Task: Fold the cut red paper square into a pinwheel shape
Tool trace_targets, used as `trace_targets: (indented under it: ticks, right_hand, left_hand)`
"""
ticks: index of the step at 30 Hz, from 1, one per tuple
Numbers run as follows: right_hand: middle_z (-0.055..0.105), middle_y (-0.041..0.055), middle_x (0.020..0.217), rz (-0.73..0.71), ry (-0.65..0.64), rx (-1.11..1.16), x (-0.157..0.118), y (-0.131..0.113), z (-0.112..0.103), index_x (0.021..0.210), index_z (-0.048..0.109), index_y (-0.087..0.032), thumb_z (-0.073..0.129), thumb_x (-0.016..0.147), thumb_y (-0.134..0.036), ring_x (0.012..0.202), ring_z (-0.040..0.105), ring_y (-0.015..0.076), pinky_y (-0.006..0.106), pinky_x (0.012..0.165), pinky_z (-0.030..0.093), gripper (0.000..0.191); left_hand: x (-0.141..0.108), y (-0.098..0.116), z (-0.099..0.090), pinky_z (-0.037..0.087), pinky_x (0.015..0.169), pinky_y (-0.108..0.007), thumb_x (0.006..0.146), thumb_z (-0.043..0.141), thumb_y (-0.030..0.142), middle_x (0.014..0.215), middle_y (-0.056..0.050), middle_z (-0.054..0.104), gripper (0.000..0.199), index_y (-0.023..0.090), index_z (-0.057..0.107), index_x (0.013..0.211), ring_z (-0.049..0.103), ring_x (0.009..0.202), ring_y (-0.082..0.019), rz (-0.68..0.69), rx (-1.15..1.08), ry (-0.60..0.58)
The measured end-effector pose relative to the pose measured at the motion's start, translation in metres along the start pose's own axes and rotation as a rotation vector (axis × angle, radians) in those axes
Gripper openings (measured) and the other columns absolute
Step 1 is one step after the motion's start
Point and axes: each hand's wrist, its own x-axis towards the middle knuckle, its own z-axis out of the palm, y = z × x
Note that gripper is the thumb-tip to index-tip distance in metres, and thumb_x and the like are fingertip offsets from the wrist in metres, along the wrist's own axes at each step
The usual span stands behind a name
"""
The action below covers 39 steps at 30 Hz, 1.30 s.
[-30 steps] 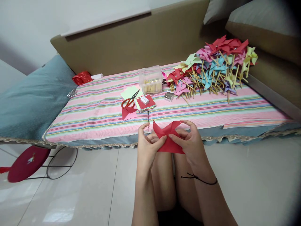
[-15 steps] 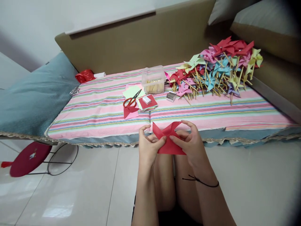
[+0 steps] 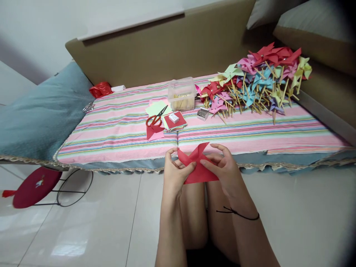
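Note:
Between my two hands, above my knees, is a red paper sheet (image 3: 200, 172) with cut flaps standing up at its far side. My left hand (image 3: 177, 170) grips its left part, thumb on the near face and index finger at the left flap's tip. My right hand (image 3: 222, 167) pinches the right part with the thumb on top; its index finger is raised, apart from the right flap's tip. The fingers beneath the paper are partly hidden. Beyond the paper lie orange-handled scissors (image 3: 155, 118) and a stack of coloured paper squares (image 3: 179, 124).
Finished pinwheels (image 3: 258, 81) are heaped at the right of the striped cover (image 3: 116, 137). A clear plastic box (image 3: 182, 92) holds thin sticks. A small open box (image 3: 203, 114) and a white eraser-like block (image 3: 174, 118) are nearby. A red stool (image 3: 35, 189) stands lower left.
The red paper has shifted slightly left and turned in my hands. My right index finger has come off the right flap's tip; my left index finger now meets the left tip.

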Motion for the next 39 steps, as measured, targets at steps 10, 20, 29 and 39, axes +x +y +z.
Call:
trace_targets:
  ticks: [10, 20, 29, 39]
  right_hand:
    - [0.074, 0.0046, 0.102, 0.099, -0.309, 0.259, -0.001, -0.001, 0.007, 0.094, 0.075, -0.024, 0.069, 0.082, -0.039, 0.092, 0.069, 0.0224, 0.037, 0.079, 0.057, 0.021]
    - [0.075, 0.0023, 0.09, 0.054, -0.147, 0.295, -0.004, 0.008, 0.025, 0.085, 0.075, -0.024, 0.079, 0.073, -0.035, 0.087, 0.069, 0.0193, 0.033, 0.08, 0.055, 0.017]
    - [0.071, 0.0015, 0.071, 0.055, -0.013, 0.344, -0.008, -0.001, 0.038, 0.067, 0.072, -0.021, 0.082, 0.065, -0.037, 0.066, 0.065, 0.017, 0.034, 0.07, 0.054, 0.02]
    - [0.066, -0.0002, 0.064, 0.023, 0.156, 0.313, -0.003, 0.01, 0.038, 0.059, 0.068, -0.021, 0.083, 0.064, -0.039, 0.061, 0.059, 0.0144, 0.031, 0.063, 0.051, 0.025]
  left_hand:
    - [0.008, -0.006, 0.001, 0.049, 0.058, -0.02, 0.054, 0.083, 0.018, 0.063, 0.006, 0.065, 0.047, 0.018, 0.051, 0.089, 0.06, 0.051, -0.007, 0.07, -0.293, 0.225]
    - [-0.001, -0.008, 0.021, 0.047, 0.06, -0.019, 0.056, 0.083, 0.015, 0.061, 0.006, 0.066, 0.053, 0.02, 0.046, 0.094, 0.063, 0.053, -0.009, 0.151, -0.271, 0.217]
    - [-0.004, -0.01, 0.024, 0.05, 0.066, -0.023, 0.057, 0.083, 0.017, 0.061, 0.006, 0.067, 0.052, 0.022, 0.041, 0.086, 0.063, 0.055, -0.01, 0.141, -0.277, 0.16]
    - [-0.003, -0.012, 0.027, 0.049, 0.063, -0.021, 0.057, 0.085, 0.017, 0.059, 0.006, 0.068, 0.055, 0.021, 0.042, 0.09, 0.062, 0.052, -0.009, 0.151, -0.209, 0.179]
